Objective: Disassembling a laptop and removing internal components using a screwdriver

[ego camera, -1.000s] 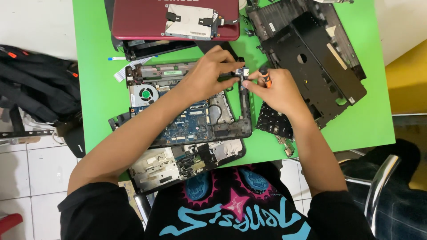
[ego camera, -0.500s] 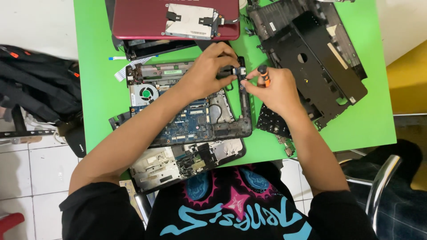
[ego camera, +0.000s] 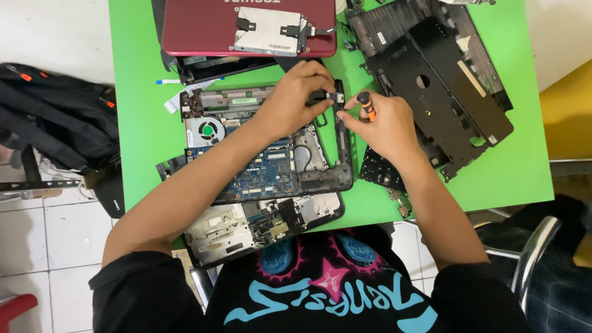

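A person in a black printed shirt works over a green surface (ego camera: 135,123) strewn with laptop parts, seen from a head-worn camera looking straight down. The left hand (ego camera: 293,102) is clenched in a pinching grip on a small black component (ego camera: 325,97) at the upper right corner of an opened laptop base (ego camera: 271,160), whose blue circuit board and round cooling fan (ego camera: 205,131) lie exposed. The right hand (ego camera: 379,123) is closed in a grip around an orange-handled screwdriver (ego camera: 366,105), held just beside the small black component, with the fingertips of both hands almost meeting over that corner; the tool's tip is hidden by the fingers. Above the hands, at the far edge of the surface, lies a dark red laptop lid (ego camera: 203,31) with a silver drive in its bracket (ego camera: 266,29) resting on top. To the right sits a stripped black plastic chassis (ego camera: 444,80), tilted across the surface, with a loose keyboard section (ego camera: 379,172) just beside the right wrist. A second gutted casing (ego camera: 259,225) lies at the near edge, against the person's chest. A black backpack (ego camera: 49,129) rests on the tiled floor to the left.
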